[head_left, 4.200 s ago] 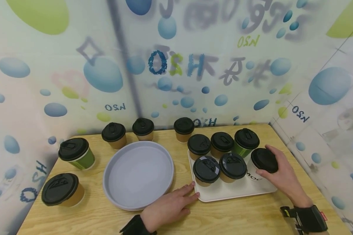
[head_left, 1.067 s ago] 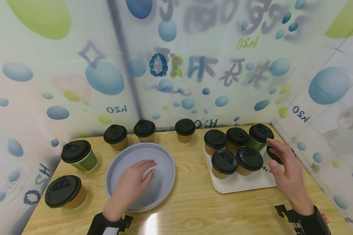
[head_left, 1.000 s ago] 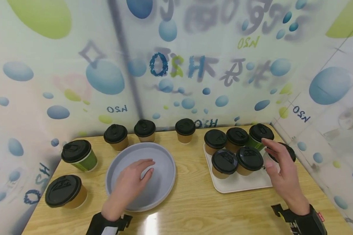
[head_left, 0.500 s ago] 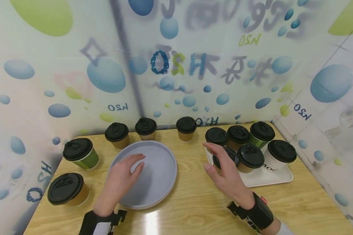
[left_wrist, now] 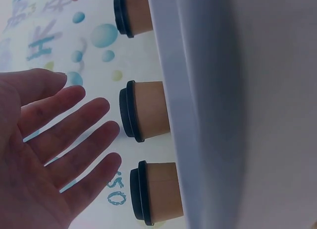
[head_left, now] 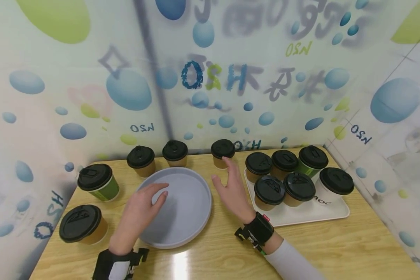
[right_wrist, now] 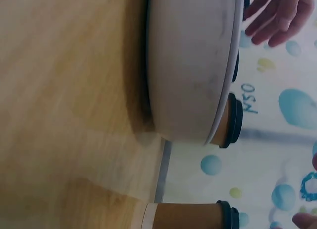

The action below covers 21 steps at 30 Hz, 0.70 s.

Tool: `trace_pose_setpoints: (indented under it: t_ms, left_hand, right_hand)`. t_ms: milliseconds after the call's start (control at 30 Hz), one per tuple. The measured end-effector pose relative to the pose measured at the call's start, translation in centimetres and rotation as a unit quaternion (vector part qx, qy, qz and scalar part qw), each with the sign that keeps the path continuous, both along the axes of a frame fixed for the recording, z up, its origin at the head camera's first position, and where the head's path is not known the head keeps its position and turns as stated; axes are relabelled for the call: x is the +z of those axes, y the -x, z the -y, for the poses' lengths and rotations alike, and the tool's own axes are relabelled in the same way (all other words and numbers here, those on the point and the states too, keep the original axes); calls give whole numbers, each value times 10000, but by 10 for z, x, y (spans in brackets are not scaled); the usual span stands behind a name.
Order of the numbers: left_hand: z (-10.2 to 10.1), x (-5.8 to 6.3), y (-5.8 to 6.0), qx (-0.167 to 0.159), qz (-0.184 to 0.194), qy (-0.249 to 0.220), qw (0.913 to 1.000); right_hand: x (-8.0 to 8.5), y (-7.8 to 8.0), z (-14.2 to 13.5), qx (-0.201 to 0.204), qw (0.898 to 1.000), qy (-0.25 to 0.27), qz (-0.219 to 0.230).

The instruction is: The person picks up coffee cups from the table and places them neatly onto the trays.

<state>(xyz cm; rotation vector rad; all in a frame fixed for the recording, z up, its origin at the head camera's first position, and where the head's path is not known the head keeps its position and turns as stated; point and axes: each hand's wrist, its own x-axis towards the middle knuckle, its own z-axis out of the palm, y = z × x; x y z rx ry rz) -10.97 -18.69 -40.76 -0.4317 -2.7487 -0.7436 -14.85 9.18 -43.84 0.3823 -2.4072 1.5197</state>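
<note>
My left hand (head_left: pixel 138 212) hovers above the left side of a round grey tray (head_left: pixel 185 210), fingers relaxed and holding nothing. In the left wrist view the same hand (left_wrist: pixel 62 144) has spread fingers, apart from the brown paper cups (left_wrist: pixel 151 111) beyond the tray rim. My right hand (head_left: pixel 232 190) is between the round tray and a white rectangular tray (head_left: pixel 311 217). Its thumb and fingers are parted, just in front of a black-lidded brown paper cup (head_left: pixel 219 161) at the back. In the right wrist view only fingertips (right_wrist: pixel 306 221) show, near a brown cup (right_wrist: pixel 188 216).
On the white tray stand several lidded cups, among them a green cup (head_left: pixel 306 170) and a white cup (head_left: pixel 327 192). Left of the round tray are a green cup (head_left: pixel 106 190) and a brown cup (head_left: pixel 96 231). Two brown cups (head_left: pixel 145 170) stand behind it. Patterned walls enclose the table.
My right hand has let go of the white cup, which stays on the white tray, and moved left toward the back brown cup. My left hand left that tray's edge for the round tray.
</note>
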Motion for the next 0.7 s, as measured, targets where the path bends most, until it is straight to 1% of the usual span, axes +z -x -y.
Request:
trace_pose_setpoints:
  t_ms: [100,200,300,433,567,700]
  left_hand:
    - [2,1,2,17,-5,13,10000]
    - [3,2,3,-5,-86,-8,10000]
    - [4,2,4,-10,-197,-50,9998]
    - [4,0,3,20,-364,-137,9992]
    - [4,-1,2,26,-424,-221,9989]
    - [4,-1,2,59,-386,-277,9989]
  right_hand:
    - [0,17,7,-412,9990,125,-78]
    - [0,35,15,-798,9966,128,-132]
    - [-5,52,22,-1229,9924,-48,-54]
    - [-12,69,26,-1700,9854,-35,-23]
    - [-20,83,26,-1939,9809,7,-117]
    - [-25,95,21,-1982,9801,1,-35]
